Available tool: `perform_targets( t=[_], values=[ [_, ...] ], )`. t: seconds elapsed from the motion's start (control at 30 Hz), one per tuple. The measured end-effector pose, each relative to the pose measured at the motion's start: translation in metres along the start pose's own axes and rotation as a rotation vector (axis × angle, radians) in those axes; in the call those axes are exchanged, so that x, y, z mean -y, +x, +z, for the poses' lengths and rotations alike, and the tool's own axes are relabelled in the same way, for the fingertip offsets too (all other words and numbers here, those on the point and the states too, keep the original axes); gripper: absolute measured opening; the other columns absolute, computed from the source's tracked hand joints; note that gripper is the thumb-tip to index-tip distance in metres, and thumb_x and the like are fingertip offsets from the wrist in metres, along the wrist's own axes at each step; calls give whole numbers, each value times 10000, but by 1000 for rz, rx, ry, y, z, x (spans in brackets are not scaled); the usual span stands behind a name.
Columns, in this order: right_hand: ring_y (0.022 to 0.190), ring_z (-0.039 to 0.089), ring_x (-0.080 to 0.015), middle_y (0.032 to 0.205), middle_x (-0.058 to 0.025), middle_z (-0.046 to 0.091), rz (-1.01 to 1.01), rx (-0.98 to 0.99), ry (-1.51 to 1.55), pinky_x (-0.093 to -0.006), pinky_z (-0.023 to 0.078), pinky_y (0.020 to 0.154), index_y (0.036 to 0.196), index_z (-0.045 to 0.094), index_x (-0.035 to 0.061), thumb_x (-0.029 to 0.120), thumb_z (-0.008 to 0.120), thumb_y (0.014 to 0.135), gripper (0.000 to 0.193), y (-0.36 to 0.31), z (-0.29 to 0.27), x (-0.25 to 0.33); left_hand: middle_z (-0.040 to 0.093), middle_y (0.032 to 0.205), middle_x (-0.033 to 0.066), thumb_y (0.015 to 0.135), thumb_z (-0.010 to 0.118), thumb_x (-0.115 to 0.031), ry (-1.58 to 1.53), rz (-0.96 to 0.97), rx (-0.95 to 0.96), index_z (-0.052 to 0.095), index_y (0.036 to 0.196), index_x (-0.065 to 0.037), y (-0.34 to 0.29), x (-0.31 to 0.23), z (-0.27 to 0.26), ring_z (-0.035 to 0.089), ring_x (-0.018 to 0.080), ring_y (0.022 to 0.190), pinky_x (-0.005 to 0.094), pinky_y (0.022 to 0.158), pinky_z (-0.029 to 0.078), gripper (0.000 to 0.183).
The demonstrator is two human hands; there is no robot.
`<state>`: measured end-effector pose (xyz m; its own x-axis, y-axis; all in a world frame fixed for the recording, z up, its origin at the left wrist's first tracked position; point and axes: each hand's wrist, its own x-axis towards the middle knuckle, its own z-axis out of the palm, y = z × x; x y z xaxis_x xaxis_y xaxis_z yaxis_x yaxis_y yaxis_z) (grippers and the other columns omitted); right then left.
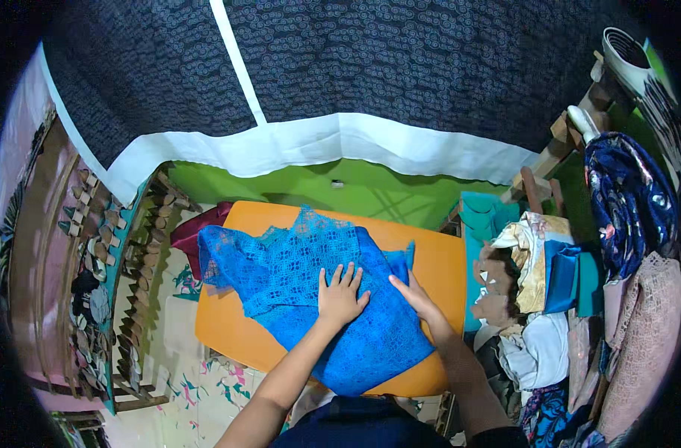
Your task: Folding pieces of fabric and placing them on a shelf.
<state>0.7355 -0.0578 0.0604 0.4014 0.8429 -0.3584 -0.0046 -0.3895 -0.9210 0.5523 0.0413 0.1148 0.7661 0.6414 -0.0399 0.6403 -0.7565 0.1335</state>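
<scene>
A blue lace fabric (378,328) lies spread over an orange table (437,276), partly folded over itself, with ragged cut edges at the top. The upper layer looks lighter and more see-through than the solid blue beneath it. My left hand (341,293) rests flat on the middle of the lace, fingers spread. At the right edge of the cloth, my right hand (415,294) touches it with the fingers stretched out and the thumb apart. Neither hand grips anything. Part of the fabric's near edge hangs toward my body.
Dark red cloth (198,235) lies at the table's far left corner. Wooden racks with shoe forms (142,276) stand on the left. Folded fabrics (534,261) and hanging lace (643,336) crowd the right side. Scraps (232,381) litter the floor. A dark patterned curtain (400,75) hangs beyond.
</scene>
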Motion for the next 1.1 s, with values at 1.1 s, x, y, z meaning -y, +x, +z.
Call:
perform_targets(
  t=[1.1],
  values=[
    [891, 582, -193, 996, -103, 602, 265, 380, 340, -331, 474, 787, 1115, 535, 22, 177, 677, 696, 469, -2, 1, 7, 474, 1234, 116, 768, 582, -341, -333, 195, -310, 525, 1159, -111, -33, 0, -26, 386, 276, 1202, 527, 1019, 195, 458]
  ],
)
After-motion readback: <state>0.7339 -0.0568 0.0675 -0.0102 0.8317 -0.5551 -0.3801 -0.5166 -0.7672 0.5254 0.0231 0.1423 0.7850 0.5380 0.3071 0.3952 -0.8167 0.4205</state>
